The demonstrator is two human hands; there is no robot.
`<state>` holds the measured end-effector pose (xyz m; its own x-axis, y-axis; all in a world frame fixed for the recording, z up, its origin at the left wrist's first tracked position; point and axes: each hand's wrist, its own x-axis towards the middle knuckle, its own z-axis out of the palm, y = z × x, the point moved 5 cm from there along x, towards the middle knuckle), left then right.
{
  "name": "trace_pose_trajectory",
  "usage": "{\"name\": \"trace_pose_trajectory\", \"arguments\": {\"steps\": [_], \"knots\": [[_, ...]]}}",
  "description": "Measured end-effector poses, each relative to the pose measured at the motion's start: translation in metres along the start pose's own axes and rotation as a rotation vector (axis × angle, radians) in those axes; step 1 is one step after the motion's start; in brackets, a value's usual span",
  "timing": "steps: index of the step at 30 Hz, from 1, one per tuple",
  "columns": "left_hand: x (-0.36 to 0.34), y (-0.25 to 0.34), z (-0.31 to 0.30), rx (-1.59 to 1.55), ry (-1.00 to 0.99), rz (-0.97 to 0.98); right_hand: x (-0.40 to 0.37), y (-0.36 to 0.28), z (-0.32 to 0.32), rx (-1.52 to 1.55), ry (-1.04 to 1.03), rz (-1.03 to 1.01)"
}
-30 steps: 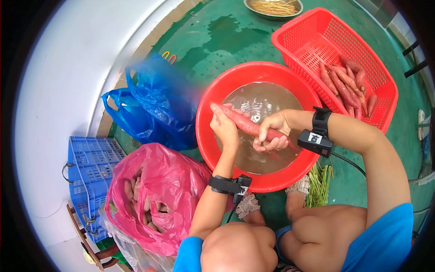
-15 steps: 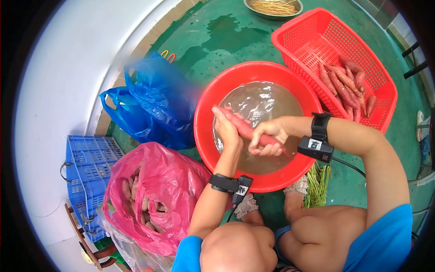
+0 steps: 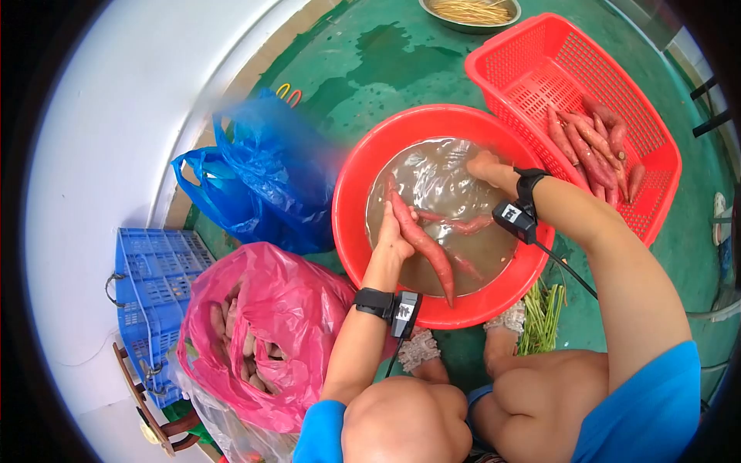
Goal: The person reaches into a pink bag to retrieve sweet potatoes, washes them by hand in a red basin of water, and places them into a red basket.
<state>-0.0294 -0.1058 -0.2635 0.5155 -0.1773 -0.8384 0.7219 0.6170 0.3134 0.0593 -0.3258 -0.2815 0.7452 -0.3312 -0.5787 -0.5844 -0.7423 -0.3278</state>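
Observation:
My left hand is closed around a long red sweet potato, held slantwise above the water in a red basin. My right hand dips into the murky water near the basin's far right side; its fingers are under the surface and hidden. Between the hands, another sweet potato shows partly at the water's surface. A fainter reddish shape lies lower in the water, too blurred to make out.
A red perforated basket with several sweet potatoes stands at the far right. To the left are a blue plastic bag, a pink bag of sweet potatoes and a blue crate. Green stalks lie by my foot.
My right hand has let go of the sweet potato and moved away to the far right, into the water. The left hand still holds the sweet potato, now turned more steeply.

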Motion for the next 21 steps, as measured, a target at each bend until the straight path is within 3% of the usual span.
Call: {"name": "trace_pose_trajectory", "arguments": {"steps": [1, 3, 5, 7, 8, 9, 10, 11, 12, 14, 17, 19, 21], "knots": [[0.0, -0.001, 0.0, -0.003, -0.001, -0.002, -0.007, -0.001, 0.0, -0.004, 0.0, 0.001], [-0.002, -0.01, 0.001, 0.086, 0.002, -0.143, -0.039, -0.024, 0.007, 0.688, -0.347, -0.004], [0.005, -0.014, 0.0, 0.204, 0.055, -0.15, -0.053, -0.048, 0.031, 1.001, -0.78, 0.039], [0.007, -0.016, 0.005, 0.166, 0.077, -0.189, -0.085, -0.074, 0.022, 1.026, -0.898, -0.085], [0.0, -0.019, 0.012, 0.081, 0.119, -0.174, -0.084, -0.075, 0.023, 1.028, -0.896, -0.085], [0.005, -0.019, 0.008, 0.084, 0.119, -0.173, -0.082, -0.081, 0.024, 0.845, -0.841, -0.267], [0.01, -0.017, 0.009, 0.097, -0.005, -0.169, -0.081, -0.085, 0.024, 0.658, -0.778, -0.442], [0.014, -0.016, 0.011, 0.109, -0.129, -0.165, -0.08, -0.083, 0.027, 0.66, -0.777, -0.443], [0.013, -0.017, 0.013, 0.11, -0.129, -0.164, -0.083, -0.083, 0.025, 0.532, -0.659, -0.58], [0.012, -0.013, 0.024, 0.138, -0.224, 0.029, -0.091, -0.083, 0.023, 0.378, -0.454, -0.79], [-0.006, -0.014, 0.033, 0.2, -0.268, 0.068, -0.113, -0.087, 0.01, 0.397, -0.493, -0.769], [-0.02, -0.014, 0.046, 0.179, -0.254, 0.088, -0.123, -0.091, 0.001, 0.441, -0.409, -0.79], [-0.031, -0.014, 0.058, 0.162, -0.241, 0.11, -0.123, -0.098, -0.011, 0.546, -0.2, -0.862]]}}
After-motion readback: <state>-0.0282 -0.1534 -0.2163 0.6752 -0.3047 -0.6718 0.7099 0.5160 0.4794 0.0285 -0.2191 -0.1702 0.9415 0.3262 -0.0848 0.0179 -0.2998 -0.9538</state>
